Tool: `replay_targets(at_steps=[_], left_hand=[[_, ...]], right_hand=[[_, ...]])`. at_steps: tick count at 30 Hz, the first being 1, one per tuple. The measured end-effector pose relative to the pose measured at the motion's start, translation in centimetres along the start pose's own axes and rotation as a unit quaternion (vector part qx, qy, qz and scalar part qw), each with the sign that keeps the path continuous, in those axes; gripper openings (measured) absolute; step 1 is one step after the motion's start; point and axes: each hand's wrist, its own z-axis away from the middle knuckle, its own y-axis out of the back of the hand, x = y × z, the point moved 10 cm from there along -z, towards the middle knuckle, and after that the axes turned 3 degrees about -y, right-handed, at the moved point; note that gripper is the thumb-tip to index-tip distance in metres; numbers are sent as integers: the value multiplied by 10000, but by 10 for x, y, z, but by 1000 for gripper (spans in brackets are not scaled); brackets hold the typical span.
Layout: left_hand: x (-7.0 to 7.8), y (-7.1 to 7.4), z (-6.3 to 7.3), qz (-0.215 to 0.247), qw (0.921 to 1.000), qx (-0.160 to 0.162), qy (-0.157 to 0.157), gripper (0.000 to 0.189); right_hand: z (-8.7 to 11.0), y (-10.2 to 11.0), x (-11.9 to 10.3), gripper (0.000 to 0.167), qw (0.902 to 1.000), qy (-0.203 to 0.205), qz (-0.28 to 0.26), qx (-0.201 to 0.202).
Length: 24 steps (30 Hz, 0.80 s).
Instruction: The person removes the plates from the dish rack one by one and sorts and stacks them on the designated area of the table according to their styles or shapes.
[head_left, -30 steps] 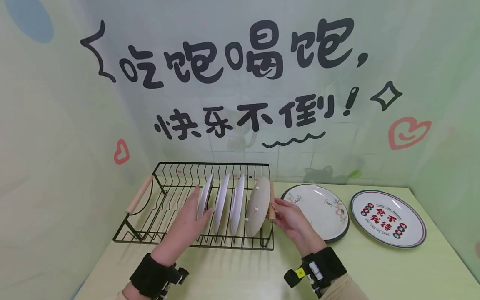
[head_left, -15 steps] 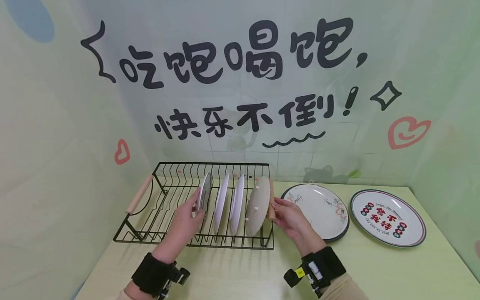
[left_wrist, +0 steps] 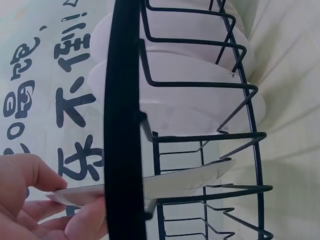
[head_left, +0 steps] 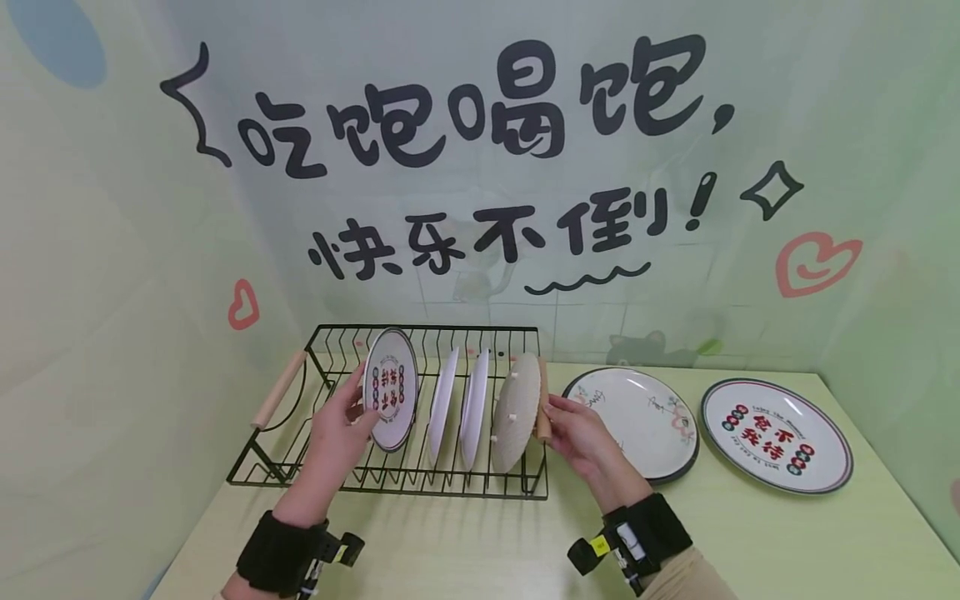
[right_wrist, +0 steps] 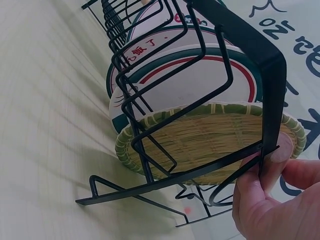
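My left hand (head_left: 336,429) pinches the left rim of an oval plate (head_left: 390,367) printed with red characters. The plate stands raised in the black wire dish rack (head_left: 480,327), its face turned toward the head camera. In the left wrist view the plate (left_wrist: 185,183) shows edge-on between the wires, with thumb and fingers on its rim. My right hand (head_left: 588,442) grips the wooden handle (head_left: 544,417) at the rack's right end. Upright between the hands are two white plates, a left one (head_left: 443,408) and a right one (head_left: 476,412), plus a round woven bamboo basket (head_left: 516,417).
On the table right of the rack lies a dark-rimmed floral plate (head_left: 637,425). Farther right is an oval plate (head_left: 780,433) with red lettering. A second wooden handle (head_left: 280,389) hangs at the rack's left end. Behind everything, a printed curtain (head_left: 480,192) stands close to the rack.
My left hand has closed on the leftmost plate's rim, drawn it left and turned its printed face toward the head camera. The right hand stays on the handle.
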Motion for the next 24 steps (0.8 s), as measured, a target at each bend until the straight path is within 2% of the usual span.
replay_targets(at_steps=[3,7,10,14,17,19,21,24], left_hand=[[-6,5,0,247,9994,128,212,70],[-14,11,2,870,9948,223,473,69],[-16,18,4,1412,9873,452,565,69],[-15,28,7,2025,9738,904,510,68],[-16,31,7,2560,9581,1171,533,65],[-16,31,8,2966,9439,1325,590,63],[-16,31,8,3455,9251,1442,634,61],[-12,28,9,4192,8937,1457,661,58]], right_hand=[[-1,0,1,43,10000,-35,-26,23],[0,1,1,44,10000,-36,-11,7],[0,1,0,44,10000,-22,-10,-13],[0,0,-1,45,10000,9,-2,-53],[0,0,-1,45,10000,27,12,-55],[1,0,-1,45,10000,30,6,-59],[1,0,-1,45,10000,37,-10,-52],[1,0,-1,45,10000,42,3,-47]])
